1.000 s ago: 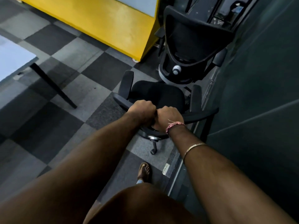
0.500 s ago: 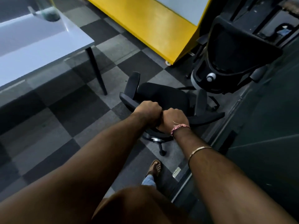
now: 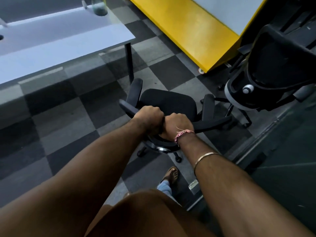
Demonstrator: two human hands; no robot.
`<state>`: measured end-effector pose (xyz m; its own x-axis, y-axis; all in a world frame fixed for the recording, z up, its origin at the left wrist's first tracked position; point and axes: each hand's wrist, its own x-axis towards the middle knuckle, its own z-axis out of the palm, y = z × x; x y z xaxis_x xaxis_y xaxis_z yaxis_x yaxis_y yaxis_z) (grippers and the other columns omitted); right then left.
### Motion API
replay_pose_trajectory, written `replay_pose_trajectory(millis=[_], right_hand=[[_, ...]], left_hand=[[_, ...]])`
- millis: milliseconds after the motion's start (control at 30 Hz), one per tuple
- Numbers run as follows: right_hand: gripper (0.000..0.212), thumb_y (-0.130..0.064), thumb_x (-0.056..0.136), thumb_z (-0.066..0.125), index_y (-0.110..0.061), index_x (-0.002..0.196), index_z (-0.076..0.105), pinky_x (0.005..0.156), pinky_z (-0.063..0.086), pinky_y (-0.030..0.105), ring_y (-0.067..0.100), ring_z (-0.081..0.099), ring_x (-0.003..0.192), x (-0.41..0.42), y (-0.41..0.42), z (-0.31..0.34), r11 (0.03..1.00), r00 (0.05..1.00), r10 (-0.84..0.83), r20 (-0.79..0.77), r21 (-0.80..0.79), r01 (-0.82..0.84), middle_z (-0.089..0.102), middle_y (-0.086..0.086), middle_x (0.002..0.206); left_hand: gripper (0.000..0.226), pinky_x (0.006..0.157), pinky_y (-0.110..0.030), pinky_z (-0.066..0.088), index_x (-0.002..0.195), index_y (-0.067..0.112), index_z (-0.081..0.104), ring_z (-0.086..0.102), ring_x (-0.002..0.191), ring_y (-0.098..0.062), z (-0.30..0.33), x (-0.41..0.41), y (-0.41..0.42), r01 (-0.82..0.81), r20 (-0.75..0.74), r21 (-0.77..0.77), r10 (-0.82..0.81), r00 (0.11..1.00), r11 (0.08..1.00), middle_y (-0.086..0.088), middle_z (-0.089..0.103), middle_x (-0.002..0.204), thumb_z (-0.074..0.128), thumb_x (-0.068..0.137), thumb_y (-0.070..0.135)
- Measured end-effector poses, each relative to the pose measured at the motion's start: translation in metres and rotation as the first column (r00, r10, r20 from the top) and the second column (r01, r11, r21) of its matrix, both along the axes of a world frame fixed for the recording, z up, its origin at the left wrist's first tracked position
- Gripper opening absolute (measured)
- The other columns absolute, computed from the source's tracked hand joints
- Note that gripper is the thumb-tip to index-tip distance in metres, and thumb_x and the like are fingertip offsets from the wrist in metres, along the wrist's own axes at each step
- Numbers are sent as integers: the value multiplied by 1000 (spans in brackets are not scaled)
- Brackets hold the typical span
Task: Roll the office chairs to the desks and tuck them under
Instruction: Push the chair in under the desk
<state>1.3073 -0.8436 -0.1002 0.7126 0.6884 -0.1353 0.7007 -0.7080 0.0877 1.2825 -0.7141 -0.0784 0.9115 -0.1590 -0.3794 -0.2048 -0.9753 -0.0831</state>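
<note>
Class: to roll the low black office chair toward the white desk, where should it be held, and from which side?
Grip the top rim of the black office chair's backrest from behind, as the left hand and right hand do; it is the highest edge, facing the person.

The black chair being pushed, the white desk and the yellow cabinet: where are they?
black chair (image 3: 168, 101), head view, on its seat cushion.
white desk (image 3: 56, 47), head view, on its bare top.
yellow cabinet (image 3: 191, 29), head view, on its side panel.

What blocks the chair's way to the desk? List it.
Nothing visible. Both hands, left and right, grip the chair by its backrest top. Bare checkered floor lies between it and the desk. Only the desk leg stands near the path's right edge.
</note>
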Motion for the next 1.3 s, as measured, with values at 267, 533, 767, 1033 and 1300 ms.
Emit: replay_pose_trajectory(millis=[267,533,767,1033,1300], right_hand=[[34,-55,81,59,-23,75,65,57,38,30,26,65,66,-56,46,0,979,979,204,22,26,-205,67,0,72],[32,-53,84,56,-23,79,67,58,39,31,27,66,68,-85,79,-2,900,901,434,18,37,-435,68,1,75],[36,-59,85,52,-25,71,55,55,36,31,26,65,64,-96,105,-4,767,768,640,21,35,-640,67,-2,72],[25,-46,84,53,-26,70,47,55,35,31,26,64,67,-113,149,-3,563,563,827,4,26,-826,67,0,77],[23,-45,81,52,-25,70,55,55,36,31,25,65,69,-129,185,-4,344,345,939,10,43,-938,67,-1,77]], left_hand=[[19,74,-34,56,87,22,61,58,75,-16,8,-78,42,-154,-36,10,154,987,988,5,46,71,62,98,37],[19,70,-33,53,85,23,60,57,73,-16,6,-136,65,-353,-18,4,353,936,936,3,56,79,61,98,37],[23,65,-33,48,78,25,56,57,71,-16,-3,-173,74,-532,4,-4,532,847,847,5,58,78,61,94,41],[23,63,-34,49,77,25,61,53,64,-17,-1,-215,89,-698,28,-8,698,716,716,6,51,70,58,92,43],[26,62,-33,50,76,24,62,57,63,-17,-2,-249,94,-821,42,-3,821,570,570,8,47,63,57,90,45]])
